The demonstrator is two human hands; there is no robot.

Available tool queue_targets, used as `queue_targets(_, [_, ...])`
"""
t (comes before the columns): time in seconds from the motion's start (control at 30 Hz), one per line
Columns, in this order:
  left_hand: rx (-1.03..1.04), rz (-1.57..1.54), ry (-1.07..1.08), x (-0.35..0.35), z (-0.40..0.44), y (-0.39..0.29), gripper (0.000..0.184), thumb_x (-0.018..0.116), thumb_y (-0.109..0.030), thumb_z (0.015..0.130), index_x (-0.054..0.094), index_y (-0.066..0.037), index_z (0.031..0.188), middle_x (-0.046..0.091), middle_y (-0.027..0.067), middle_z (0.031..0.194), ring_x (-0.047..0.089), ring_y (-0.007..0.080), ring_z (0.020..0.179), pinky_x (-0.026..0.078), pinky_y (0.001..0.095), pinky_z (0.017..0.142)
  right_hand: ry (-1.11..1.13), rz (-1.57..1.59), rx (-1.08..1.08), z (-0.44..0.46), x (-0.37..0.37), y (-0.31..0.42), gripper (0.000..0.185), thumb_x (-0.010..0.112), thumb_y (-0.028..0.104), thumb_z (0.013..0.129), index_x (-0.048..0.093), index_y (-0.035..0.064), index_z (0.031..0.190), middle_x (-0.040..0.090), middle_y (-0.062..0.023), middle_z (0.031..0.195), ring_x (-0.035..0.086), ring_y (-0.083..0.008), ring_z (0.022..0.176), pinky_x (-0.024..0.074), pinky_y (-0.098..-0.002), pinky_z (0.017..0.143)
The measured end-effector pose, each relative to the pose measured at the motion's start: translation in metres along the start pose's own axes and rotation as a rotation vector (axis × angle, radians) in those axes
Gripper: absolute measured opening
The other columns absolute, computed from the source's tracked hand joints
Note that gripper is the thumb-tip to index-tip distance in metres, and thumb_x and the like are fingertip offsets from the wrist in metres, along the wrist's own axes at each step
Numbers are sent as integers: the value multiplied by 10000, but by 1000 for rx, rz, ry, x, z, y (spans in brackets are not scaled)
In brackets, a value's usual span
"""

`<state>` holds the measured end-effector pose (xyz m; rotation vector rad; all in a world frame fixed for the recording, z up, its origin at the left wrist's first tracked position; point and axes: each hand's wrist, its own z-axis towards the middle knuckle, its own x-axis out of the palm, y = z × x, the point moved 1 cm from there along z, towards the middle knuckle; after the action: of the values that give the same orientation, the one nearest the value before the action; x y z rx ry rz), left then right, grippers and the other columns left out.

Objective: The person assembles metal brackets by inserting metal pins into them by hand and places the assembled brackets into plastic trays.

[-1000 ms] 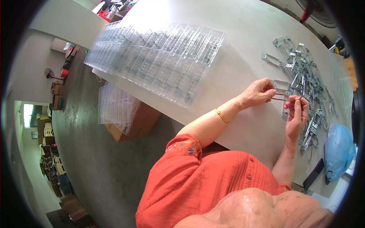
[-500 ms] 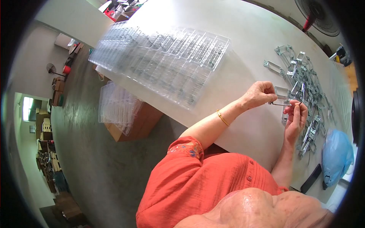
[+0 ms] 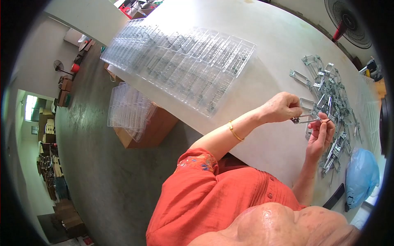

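Note:
A slim metal frame (image 3: 307,119) spans the gap between my two hands. My left hand (image 3: 282,107), with a gold bangle on its wrist, pinches the frame's left end. At its other end, the fingers of my right hand (image 3: 321,133) are closed on it. Just beyond and to the right of my hands lies a tangled pile of similar metal frames (image 3: 330,92) on the pale table (image 3: 271,141). Part of the held frame is hidden by my fingers.
Clear plastic compartment trays (image 3: 180,65) lie on the table's left side. Below the edge, more clear trays (image 3: 129,108) rest on a cardboard box (image 3: 154,129). At the right are a blue plastic bag (image 3: 361,176) and a dark flat object (image 3: 334,197). A fan (image 3: 349,22) stands beyond.
The held frame has turned between my hands, so its shape shows differently. Both hands stay close together near the pile. The whole view has shifted slightly.

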<state>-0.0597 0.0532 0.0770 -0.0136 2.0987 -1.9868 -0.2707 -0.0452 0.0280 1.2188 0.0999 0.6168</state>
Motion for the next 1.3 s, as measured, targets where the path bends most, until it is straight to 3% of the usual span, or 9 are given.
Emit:
queue_targets(0.1, [54, 42, -92, -16, -23, -7, 222, 695, -206, 917, 686, 15, 892, 670, 89, 739, 606, 142, 686, 501, 326, 646, 11, -12, -9, -2, 17, 4, 143, 480, 114, 1091, 543, 53, 1204, 609, -171, 1290, 673, -137, 898, 558, -295, 746])
queue_targets(0.27, [355, 469, -456, -72, -76, -7, 42, 695, -44, 918, 696, -6, 901, 665, 116, 805, 643, 228, 735, 521, 335, 681, 222, -104, 99, -14, 20, -8, 142, 474, 119, 1098, 552, 56, 1198, 604, -140, 1258, 626, -116, 845, 524, -278, 725])
queue_targets(0.33, [333, 554, -610, -103, -105, -13, 18, 706, 19, 891, 697, 4, 896, 691, 114, 844, 665, 224, 775, 529, 327, 706, 295, -152, 142, -20, 27, -11, 111, 498, 108, 1090, 565, 60, 1165, 600, -123, 1201, 591, -104, 809, 505, -263, 702])
queue_targets(0.37, [383, 613, -693, -122, -117, -11, 56, 734, -35, 883, 684, -12, 872, 679, 140, 853, 662, 310, 773, 533, 391, 700, 323, -166, 165, -24, 31, -13, 105, 503, 101, 1087, 565, 61, 1162, 602, -120, 1199, 592, -102, 810, 505, -263, 702])
queue_targets(0.57, [242, 1052, -1048, -215, -183, 5, 59, 762, -68, 872, 736, -15, 881, 702, 138, 965, 664, 310, 928, 541, 405, 825, 454, -226, 228, -39, 42, -33, 55, 572, 40, 1051, 583, 54, 1103, 626, -75, 1153, 598, -84, 819, 516, -239, 724])
queue_targets(0.77, [127, 1202, -1100, -265, -201, 35, 86, 779, -114, 862, 758, -37, 893, 695, 131, 1022, 641, 317, 1007, 508, 421, 911, 401, -312, 300, -40, 49, -34, 33, 591, 45, 1046, 597, 46, 1078, 660, -20, 987, 591, -57, 785, 516, -214, 716])
queue_targets(0.97, [30, 1218, -1090, -289, -200, 69, 111, 776, -183, 868, 753, -74, 868, 684, 116, 1101, 613, 315, 1093, 463, 445, 960, 358, -392, 422, -41, 52, -30, 20, 598, 69, 1043, 594, 63, 1061, 664, -9, 956, 577, -36, 749, 501, -195, 674])
queue_targets(1.07, [-6, 1237, -1078, -293, -199, 81, 116, 768, -200, 876, 753, -85, 867, 680, 111, 1128, 601, 318, 1131, 448, 454, 970, 366, -439, 341, -41, 57, -30, 16, 598, 79, 1044, 591, 73, 1057, 663, 1, 940, 568, -30, 734, 491, -189, 651])
queue_targets(1.3, [-73, 1287, -1034, -283, -196, 86, 143, 781, -174, 859, 760, -32, 851, 688, 150, 1170, 599, 333, 1173, 435, 478, 1019, 360, -380, 408, -48, 69, -37, 31, 610, 66, 1037, 589, 73, 1058, 662, 8, 922, 562, -29, 723, 484, -190, 642])
